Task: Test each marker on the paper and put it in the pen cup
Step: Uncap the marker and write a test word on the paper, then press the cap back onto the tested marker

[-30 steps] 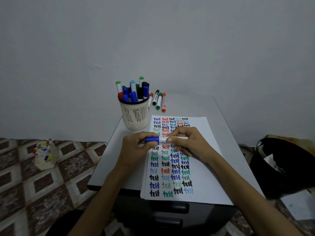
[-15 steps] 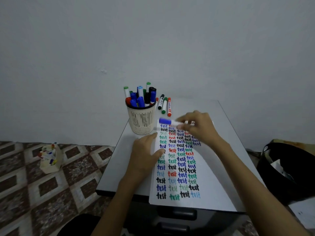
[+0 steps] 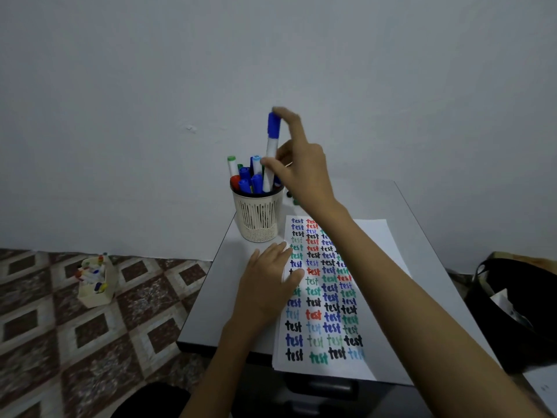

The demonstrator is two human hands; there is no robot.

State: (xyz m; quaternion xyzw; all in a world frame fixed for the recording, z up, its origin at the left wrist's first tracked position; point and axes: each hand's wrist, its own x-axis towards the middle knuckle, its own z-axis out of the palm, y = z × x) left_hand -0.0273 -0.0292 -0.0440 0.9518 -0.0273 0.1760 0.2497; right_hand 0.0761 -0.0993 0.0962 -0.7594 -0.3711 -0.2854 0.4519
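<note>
My right hand (image 3: 301,167) holds a white marker with a blue cap (image 3: 272,143) upright over the cream pen cup (image 3: 258,218). Its lower end is inside the cup, among several capped markers. The index finger touches the blue cap and the thumb pinches the barrel. My left hand (image 3: 268,282) rests flat, fingers straight, on the left edge of the paper (image 3: 376,236), which is covered with rows of coloured "test" words. Parts of loose markers (image 3: 291,198) show behind my right wrist; the rest are hidden.
The small grey table (image 3: 401,200) stands against a white wall. A cream box of markers (image 3: 95,282) sits on the tiled floor at left. A black bag (image 3: 512,312) stands to the right of the table.
My right hand carried the capped blue marker from over the paper up to the cup and turned it upright. My left hand let go of it and settled flat on the paper's edge.
</note>
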